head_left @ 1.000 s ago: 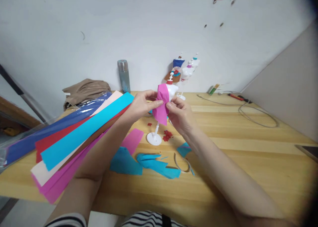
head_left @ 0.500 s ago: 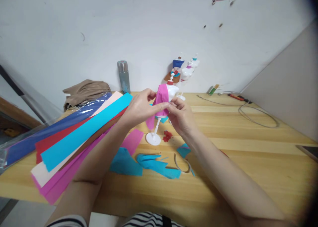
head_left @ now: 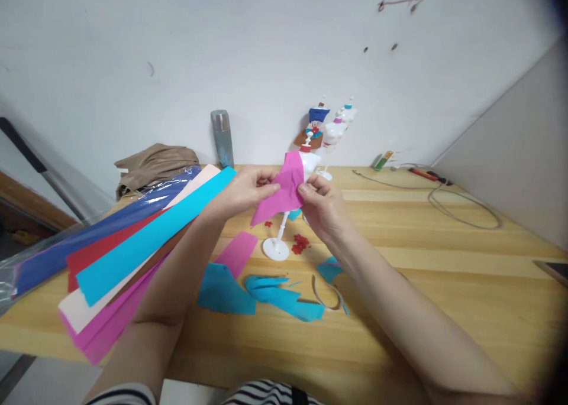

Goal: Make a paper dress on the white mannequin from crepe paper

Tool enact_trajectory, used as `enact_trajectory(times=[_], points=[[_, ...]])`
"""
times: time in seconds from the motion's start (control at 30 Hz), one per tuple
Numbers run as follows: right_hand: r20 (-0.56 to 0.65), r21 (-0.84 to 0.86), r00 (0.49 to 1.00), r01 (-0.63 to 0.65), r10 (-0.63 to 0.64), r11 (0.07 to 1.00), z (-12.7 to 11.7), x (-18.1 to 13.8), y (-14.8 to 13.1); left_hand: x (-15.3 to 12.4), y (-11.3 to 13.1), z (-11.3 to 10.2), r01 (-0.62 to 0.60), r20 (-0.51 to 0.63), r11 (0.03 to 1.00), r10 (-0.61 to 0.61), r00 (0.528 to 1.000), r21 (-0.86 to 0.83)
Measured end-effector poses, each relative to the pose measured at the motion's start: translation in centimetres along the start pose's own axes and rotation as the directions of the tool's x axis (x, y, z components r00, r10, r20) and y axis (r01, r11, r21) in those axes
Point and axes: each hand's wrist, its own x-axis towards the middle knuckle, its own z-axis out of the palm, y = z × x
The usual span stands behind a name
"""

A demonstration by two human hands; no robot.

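Note:
A small white dress form [head_left: 310,161] with a red neck band stands on a round white base [head_left: 276,249]. Pink crepe paper [head_left: 285,186] lies over the left side of its torso and flares out to the lower left. My left hand [head_left: 248,186] pinches the paper's left edge between thumb and fingers. On the other side, my right hand [head_left: 323,201] grips the paper's right edge close against the torso. Beneath them on the table are a pink paper piece [head_left: 239,252], blue paper pieces [head_left: 226,290] and small red paper cutouts [head_left: 300,243].
Long coloured paper strips [head_left: 151,239] fan out at the left beside a brown cloth [head_left: 157,162]. A thermos [head_left: 221,138] stands by the wall. Further dress forms [head_left: 335,130] are behind the near one. A cable [head_left: 461,216] and a red-handled tool [head_left: 423,173] lie at right.
My left hand has shifted left, off the front of the dress form, drawing the pink paper's left side outward so it spreads flat. My right hand stays nearly in place.

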Motion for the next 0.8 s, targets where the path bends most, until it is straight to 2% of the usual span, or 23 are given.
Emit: enact_trajectory(times=[0.13, 0.47, 0.63, 0.8], points=[[0.002, -0.005, 1.000, -0.009, 0.009, 1.000, -0.1, 0.1, -0.1, 0.3, -0.9, -0.5, -0.019, 0.089, 0.996, 0.026, 0.996, -0.082], [0.007, -0.005, 1.000, -0.019, 0.019, 1.000, -0.2, 0.2, 0.0, 0.9, -2.8, -1.4, 0.096, 0.226, 0.989, -0.068, 0.972, -0.114], [0.013, -0.004, 1.000, -0.026, 0.026, 1.000, -0.8, 0.5, 0.4, 0.7, -2.6, -1.3, 0.049, 0.172, 0.995, -0.034, 0.984, -0.087], [0.034, -0.010, 0.999, -0.014, 0.015, 1.000, -0.8, 0.4, 0.3, 0.4, -1.2, -0.5, -0.037, -0.034, 0.999, 0.037, 0.999, -0.001]])
